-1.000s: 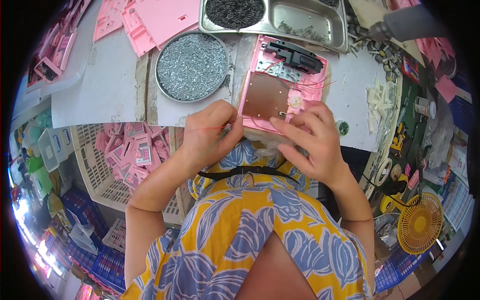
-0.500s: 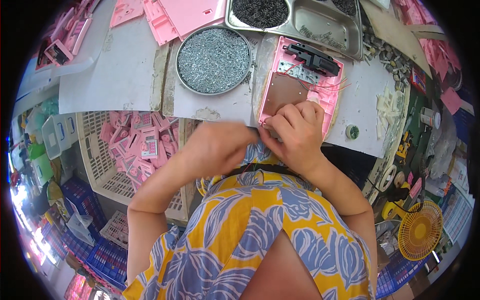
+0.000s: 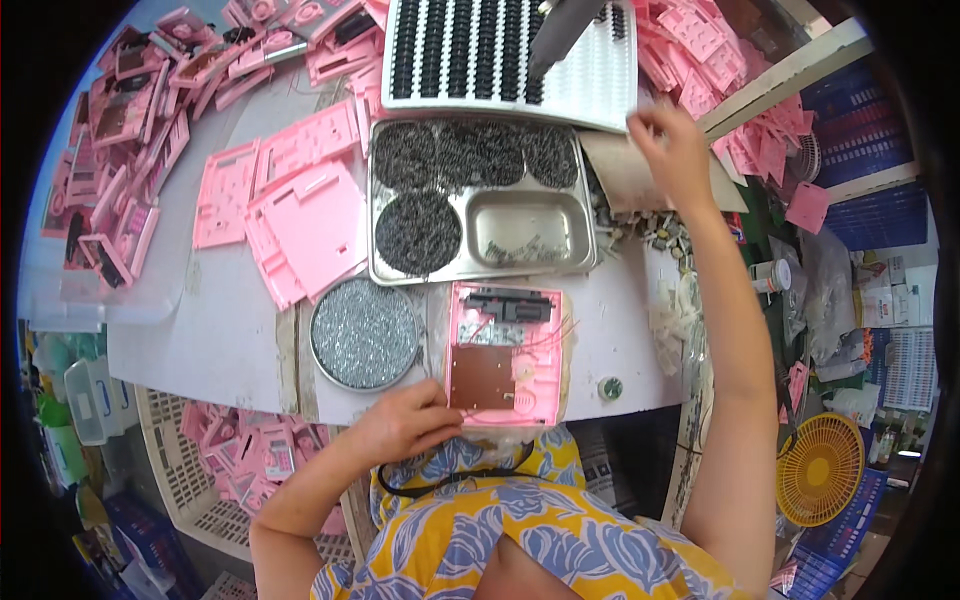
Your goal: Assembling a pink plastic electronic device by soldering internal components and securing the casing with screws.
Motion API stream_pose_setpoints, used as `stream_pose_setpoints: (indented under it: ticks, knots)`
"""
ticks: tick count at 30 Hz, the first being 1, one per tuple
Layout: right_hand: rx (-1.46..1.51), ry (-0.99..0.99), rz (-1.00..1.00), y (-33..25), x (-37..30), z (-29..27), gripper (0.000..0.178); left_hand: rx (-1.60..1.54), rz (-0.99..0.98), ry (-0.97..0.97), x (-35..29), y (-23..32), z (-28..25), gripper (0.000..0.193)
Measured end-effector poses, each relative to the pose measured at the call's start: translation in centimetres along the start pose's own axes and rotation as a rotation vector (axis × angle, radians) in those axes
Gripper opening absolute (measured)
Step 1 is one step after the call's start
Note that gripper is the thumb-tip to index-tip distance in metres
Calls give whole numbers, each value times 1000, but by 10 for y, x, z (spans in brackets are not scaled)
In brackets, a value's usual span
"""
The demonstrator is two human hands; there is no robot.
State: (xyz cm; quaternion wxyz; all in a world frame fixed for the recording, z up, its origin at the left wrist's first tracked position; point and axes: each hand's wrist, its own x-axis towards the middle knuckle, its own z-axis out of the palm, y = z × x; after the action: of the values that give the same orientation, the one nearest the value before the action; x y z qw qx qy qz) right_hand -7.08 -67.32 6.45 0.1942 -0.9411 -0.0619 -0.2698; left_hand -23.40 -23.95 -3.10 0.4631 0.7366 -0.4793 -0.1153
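A pink plastic casing (image 3: 551, 405) lies face up at the table's front edge, with a brown plate (image 3: 482, 377), a black mechanism (image 3: 510, 306) and thin red wires inside. My left hand (image 3: 412, 422) is at its lower left corner, fingers curled together; what they pinch, if anything, is hidden. Up at the right, my right hand (image 3: 672, 150) is raised beside the corner of a white tray (image 3: 600, 95), fingers loosely bent and apart, with nothing visible in them. Over that tray hangs a dark grey tool (image 3: 563, 38).
A round dish of small screws (image 3: 364, 335) stands left of the casing. Behind it sits a metal tray (image 3: 590, 262) of dark springs. Pink panels (image 3: 310, 225) lie at the left; a crate (image 3: 180, 470) of pink parts is below. A small green-topped round item (image 3: 610, 388) lies right.
My right hand has left the casing and reached far up to the right. My left hand has come to the casing's lower left corner. The view has tilted up, showing the white tray.
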Motion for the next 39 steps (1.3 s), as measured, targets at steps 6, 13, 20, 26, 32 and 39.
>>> stream_pose_setpoints:
  ticks: [6,13,20,26,32,39]
  knots:
    - [-573,245,-197,71,125,60,24,-8,-85,26,-4,5,2,19]
    - [-578,208,-219,127,132,88,31,-55,-122,-27,-2,7,-1,18]
    - [-255,238,-141,66,81,-16,23,-22,-96,-51,4,3,-2,20]
    - [648,-219,514,-79,-151,-64,19,-20,-161,-5,-3,9,3,23]
    - [350,-388,196,-184,-246,-14,17,-31,-170,5,-2,11,9,24]
    - [92,-390,9,-186,-238,-18,17,-42,-171,49,-5,10,13,25]
